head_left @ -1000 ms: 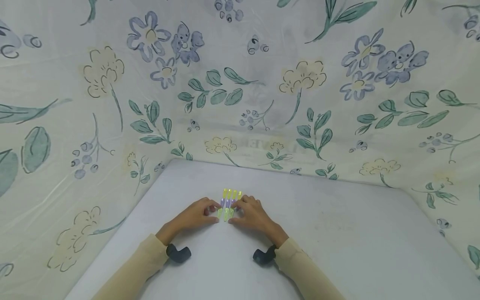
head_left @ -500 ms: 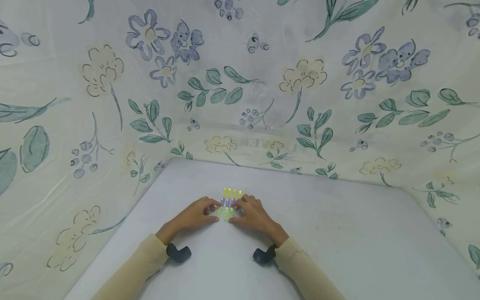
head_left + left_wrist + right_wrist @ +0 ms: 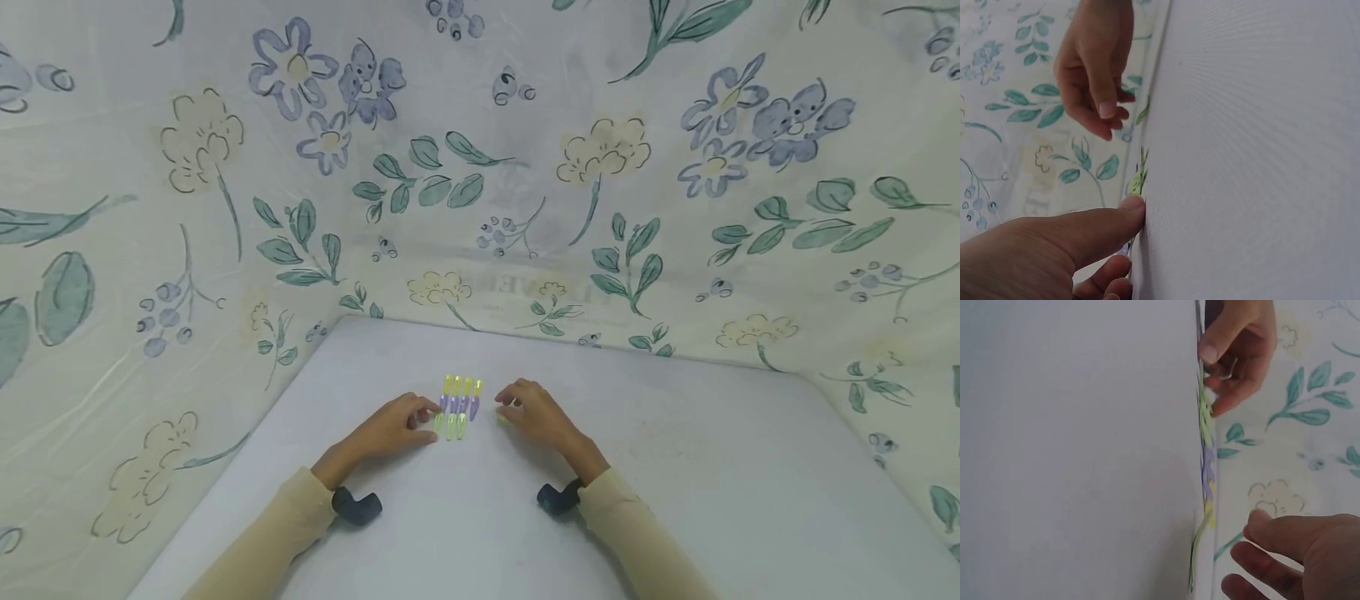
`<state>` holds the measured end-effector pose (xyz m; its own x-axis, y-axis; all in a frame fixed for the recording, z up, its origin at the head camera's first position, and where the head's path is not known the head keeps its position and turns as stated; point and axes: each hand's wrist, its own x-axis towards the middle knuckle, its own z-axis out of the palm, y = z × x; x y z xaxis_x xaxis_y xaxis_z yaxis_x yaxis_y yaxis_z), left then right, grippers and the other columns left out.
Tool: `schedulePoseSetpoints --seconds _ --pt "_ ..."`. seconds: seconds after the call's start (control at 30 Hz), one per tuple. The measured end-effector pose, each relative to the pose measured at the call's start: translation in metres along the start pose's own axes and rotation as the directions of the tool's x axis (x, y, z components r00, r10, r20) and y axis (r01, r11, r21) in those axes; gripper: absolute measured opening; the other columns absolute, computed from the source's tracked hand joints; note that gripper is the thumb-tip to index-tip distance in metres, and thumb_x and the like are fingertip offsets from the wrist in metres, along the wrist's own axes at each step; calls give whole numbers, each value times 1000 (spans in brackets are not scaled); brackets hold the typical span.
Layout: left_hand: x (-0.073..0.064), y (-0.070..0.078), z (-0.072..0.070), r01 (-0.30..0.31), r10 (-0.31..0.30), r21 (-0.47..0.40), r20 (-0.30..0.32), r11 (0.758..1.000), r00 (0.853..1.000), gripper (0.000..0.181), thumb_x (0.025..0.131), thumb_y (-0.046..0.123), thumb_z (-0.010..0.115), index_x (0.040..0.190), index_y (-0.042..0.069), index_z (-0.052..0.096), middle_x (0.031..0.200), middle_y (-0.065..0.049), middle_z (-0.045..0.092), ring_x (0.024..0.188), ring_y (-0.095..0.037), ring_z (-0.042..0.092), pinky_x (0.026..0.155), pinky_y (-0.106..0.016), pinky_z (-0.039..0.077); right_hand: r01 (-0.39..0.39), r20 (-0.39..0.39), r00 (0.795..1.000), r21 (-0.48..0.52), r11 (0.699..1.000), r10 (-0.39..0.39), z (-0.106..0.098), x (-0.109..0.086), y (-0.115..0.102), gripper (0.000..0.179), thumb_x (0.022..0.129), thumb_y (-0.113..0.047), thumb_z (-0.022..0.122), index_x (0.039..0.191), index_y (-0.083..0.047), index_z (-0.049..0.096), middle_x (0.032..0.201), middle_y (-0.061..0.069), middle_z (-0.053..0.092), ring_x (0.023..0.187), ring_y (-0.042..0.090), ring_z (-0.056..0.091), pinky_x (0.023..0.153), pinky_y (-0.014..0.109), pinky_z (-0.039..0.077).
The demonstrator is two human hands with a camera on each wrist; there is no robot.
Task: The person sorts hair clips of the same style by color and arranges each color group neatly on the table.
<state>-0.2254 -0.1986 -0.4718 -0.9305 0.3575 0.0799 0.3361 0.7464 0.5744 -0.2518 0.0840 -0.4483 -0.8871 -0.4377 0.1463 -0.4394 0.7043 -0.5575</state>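
Small snap hair clips lie in rows on the white table: yellow hair clips (image 3: 457, 384) at the back, purple hair clips (image 3: 464, 405) in the middle, green hair clips (image 3: 451, 427) in front. My left hand (image 3: 393, 425) holds the leftmost green hair clip (image 3: 438, 423) by its ends, between thumb and index finger. To the right of the rows, my right hand (image 3: 538, 414) hovers with its fingers apart, over a separate green hair clip (image 3: 1196, 553). That clip is mostly covered by the hand in the head view, and no contact shows in the right wrist view.
The white table (image 3: 675, 500) stretches out on both sides of the hands. Behind it and along the left rises a flower-printed cloth (image 3: 525, 192). Dark bands with a protruding piece (image 3: 357, 507) sit on both wrists.
My right hand has moved away from the rows to the right, uncovering the right ends of the yellow and purple rows. My left hand stays in nearly the same place.
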Motion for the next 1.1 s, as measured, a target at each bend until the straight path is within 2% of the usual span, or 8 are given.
schedulePoseSetpoints --seconds 0.13,0.3,0.43,0.63,0.73,0.87,0.93,1.1 --pt "0 0 1 10 -10 1 -10 1000 1000 41 85 24 79 124 17 67 100 5 60 85 -9 53 76 -27 48 1 27 1000 -19 1000 0 -8 -5 8 17 95 -7 65 109 -11 73 96 -1 66 91 14 60 81 33 52" --pt "0 0 1 29 -29 -4 -8 1000 1000 42 85 24 79 124 18 67 100 6 60 85 -10 53 76 -27 47 -47 82 995 -77 996 53 -10 -7 12 21 94 -8 66 113 -14 72 98 -1 66 91 14 60 82 32 53" --pt "0 -1 1 36 -36 -12 -5 999 999 42 85 24 79 125 18 67 100 5 59 85 -10 52 76 -27 47 -63 98 993 -64 996 69 -10 -10 13 22 94 -8 66 115 -13 71 98 0 67 90 14 60 83 33 53" --pt "0 -1 1 33 -33 -13 -3 999 999 42 86 25 79 125 17 67 101 5 59 85 -10 53 76 -27 47 -60 115 991 -18 998 61 -13 -17 18 21 95 -10 65 115 -14 70 98 0 69 87 13 60 82 34 53" --pt "-1 0 0 32 -32 -10 -3 999 999 41 85 24 79 124 17 67 100 5 59 85 -10 53 76 -27 47 -53 100 994 5 999 52 -14 -18 23 21 94 -10 66 114 -15 70 96 -1 69 86 12 59 80 33 52" --pt "-2 2 -2 26 -26 -15 -1 1000 1000 41 85 24 79 124 17 67 99 4 59 85 -11 53 77 -27 47 1 124 992 18 1000 -3 -17 -15 29 25 92 -9 69 116 -17 70 95 -4 66 86 11 58 78 31 51" --pt "-2 3 -1 23 -23 -18 0 1000 1000 41 85 24 79 124 17 67 99 4 59 85 -11 53 77 -27 47 35 180 983 29 999 -39 -19 -12 31 32 92 -9 70 122 -19 69 97 -5 65 88 12 57 80 32 50" --pt "-1 2 0 23 -23 -19 2 1000 1000 40 85 24 79 124 18 67 99 6 59 86 -10 53 77 -27 48 107 329 939 12 994 -105 -25 -1 33 44 91 -11 72 132 -26 65 101 -8 62 94 12 60 86 33 51"
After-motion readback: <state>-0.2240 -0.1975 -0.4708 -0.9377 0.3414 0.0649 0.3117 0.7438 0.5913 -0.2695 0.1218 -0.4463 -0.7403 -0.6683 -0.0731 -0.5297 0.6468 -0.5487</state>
